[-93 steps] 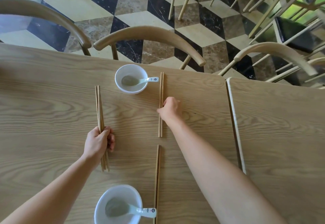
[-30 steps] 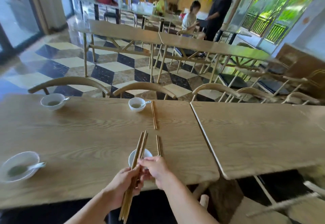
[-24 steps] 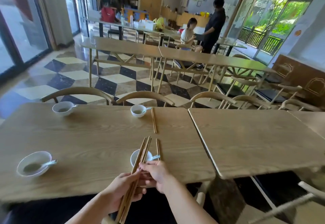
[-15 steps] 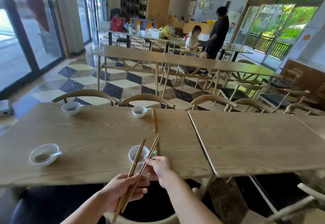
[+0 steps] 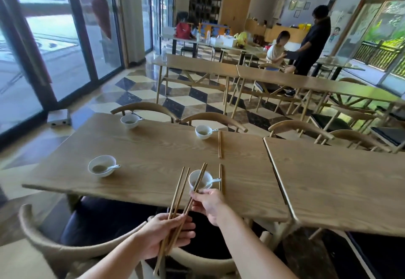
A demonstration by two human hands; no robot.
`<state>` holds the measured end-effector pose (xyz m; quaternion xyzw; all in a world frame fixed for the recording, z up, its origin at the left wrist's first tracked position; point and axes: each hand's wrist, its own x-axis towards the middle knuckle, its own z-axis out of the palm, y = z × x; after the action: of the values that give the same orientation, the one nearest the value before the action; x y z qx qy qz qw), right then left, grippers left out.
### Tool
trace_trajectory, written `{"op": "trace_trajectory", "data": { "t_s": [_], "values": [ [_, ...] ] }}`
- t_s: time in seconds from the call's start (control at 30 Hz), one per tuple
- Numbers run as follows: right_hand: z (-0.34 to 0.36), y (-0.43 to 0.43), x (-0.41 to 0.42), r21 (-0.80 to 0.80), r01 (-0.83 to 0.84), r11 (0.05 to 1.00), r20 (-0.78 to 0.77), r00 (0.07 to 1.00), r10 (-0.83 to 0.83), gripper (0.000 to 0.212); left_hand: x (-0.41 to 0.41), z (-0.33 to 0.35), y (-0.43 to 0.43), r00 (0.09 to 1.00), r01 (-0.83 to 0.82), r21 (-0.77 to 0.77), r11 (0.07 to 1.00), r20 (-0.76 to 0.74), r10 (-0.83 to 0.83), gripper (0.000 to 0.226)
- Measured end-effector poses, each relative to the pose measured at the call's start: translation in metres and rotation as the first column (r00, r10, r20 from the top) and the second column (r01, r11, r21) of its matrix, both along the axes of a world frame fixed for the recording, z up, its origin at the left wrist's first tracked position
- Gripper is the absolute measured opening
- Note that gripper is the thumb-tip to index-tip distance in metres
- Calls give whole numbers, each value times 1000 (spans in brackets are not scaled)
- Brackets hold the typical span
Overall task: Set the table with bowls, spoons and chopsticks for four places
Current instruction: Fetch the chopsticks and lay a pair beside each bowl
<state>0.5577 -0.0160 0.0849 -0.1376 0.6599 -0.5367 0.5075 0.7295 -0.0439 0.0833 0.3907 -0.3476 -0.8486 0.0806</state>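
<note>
Four white bowls with spoons stand on the wooden table (image 5: 153, 151): far left bowl (image 5: 129, 121), far right bowl (image 5: 203, 131), near left bowl (image 5: 102, 165), near right bowl (image 5: 200, 179). One chopstick pair (image 5: 219, 144) lies right of the far right bowl, another pair (image 5: 220, 177) right of the near right bowl. My left hand (image 5: 164, 235) grips a bundle of chopsticks (image 5: 178, 193) below the table's near edge. My right hand (image 5: 208, 203) pinches one pair (image 5: 197, 188) out of that bundle, fanned to the right over the near right bowl.
A curved wooden chair (image 5: 65, 248) stands right in front of me at the near edge. More chairs (image 5: 214, 117) line the far side. A second table (image 5: 339, 180) adjoins on the right. Two people (image 5: 306, 42) are at the tables far behind.
I have stepped back from the table and my view has risen. My right hand has pulled a pair sideways out of the bundle in my left hand, widening the fan.
</note>
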Motion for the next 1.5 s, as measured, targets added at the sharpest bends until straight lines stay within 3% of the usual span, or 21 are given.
{"op": "trace_trajectory", "data": {
  "t_s": [0.27, 0.57, 0.7, 0.8, 1.0, 1.1, 1.23, 1.33, 1.5],
  "values": [
    [-11, -79, 52, 9, -161, 987, 93, 983, 159, 18, 49, -19, -81, 998, -63, -7, 998, -21, 63, 30],
    [-27, -222, 118, 129, -14, 992, 72, 997, 4, 16, 123, -44, -235, 992, 127, 20, 992, 4, -127, 26],
    [-40, -261, 146, 166, 59, 984, 68, 995, -71, 25, 145, -55, -281, 981, 188, 16, 982, 36, -189, 24],
    [-46, -277, 156, 190, 118, 975, 71, 988, -133, 34, 152, -57, -301, 978, 206, 48, 977, 33, -207, 20],
    [-44, -291, 150, 209, 103, 973, 133, 982, -132, 28, 151, -62, -324, 978, 210, 232, 950, -34, -208, 23],
    [-46, -296, 143, 254, 60, 965, 115, 989, -92, 34, 146, -66, -323, 969, 243, 188, 952, 4, -248, 25],
    [-60, -313, 132, 321, 64, 945, -10, 998, -64, 39, 136, -78, -317, 986, 120, 40, 992, 109, -124, 27],
    [-80, -332, 119, 393, 44, 918, -140, 990, 12, 23, 137, -90, -332, 978, -37, -116, 993, 199, 60, 21],
    [-129, -377, 101, 493, -42, 869, -235, 955, 179, 29, 147, -101, -379, 944, -274, -158, 949, 145, 297, 25]
  ]
}}
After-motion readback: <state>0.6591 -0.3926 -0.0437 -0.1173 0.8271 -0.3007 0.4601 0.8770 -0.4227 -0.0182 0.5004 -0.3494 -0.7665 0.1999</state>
